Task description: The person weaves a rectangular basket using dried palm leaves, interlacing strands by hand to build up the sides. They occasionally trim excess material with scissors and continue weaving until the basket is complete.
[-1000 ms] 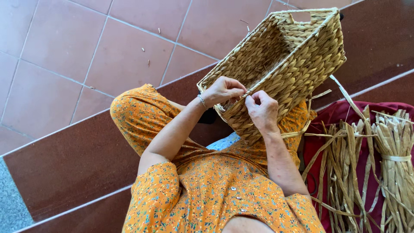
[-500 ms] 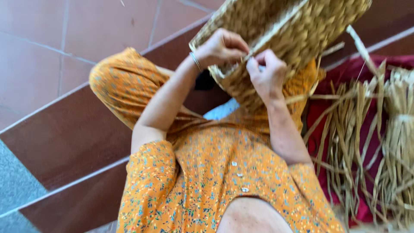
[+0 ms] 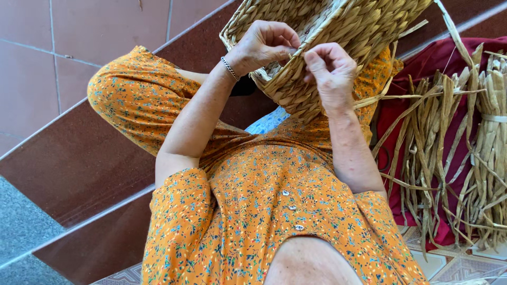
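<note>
Home or porch floor used as a craft spot: reddish floor tiles (image 3: 95,31), dark red step (image 3: 68,163), dried reed strips (image 3: 438,153) on a red cloth (image 3: 428,63), half-woven basket (image 3: 343,26).

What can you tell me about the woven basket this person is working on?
The basket is woven from thick, twisted, straw-coloured plant fibre and looks rectangular, with a braided rim. It rests tilted on the person's lap, its opening facing partly up; its far side runs out of view. The left hand grips the near rim, and the right hand pinches at the rim beside it. A loose strand trails from its lower edge.
</note>
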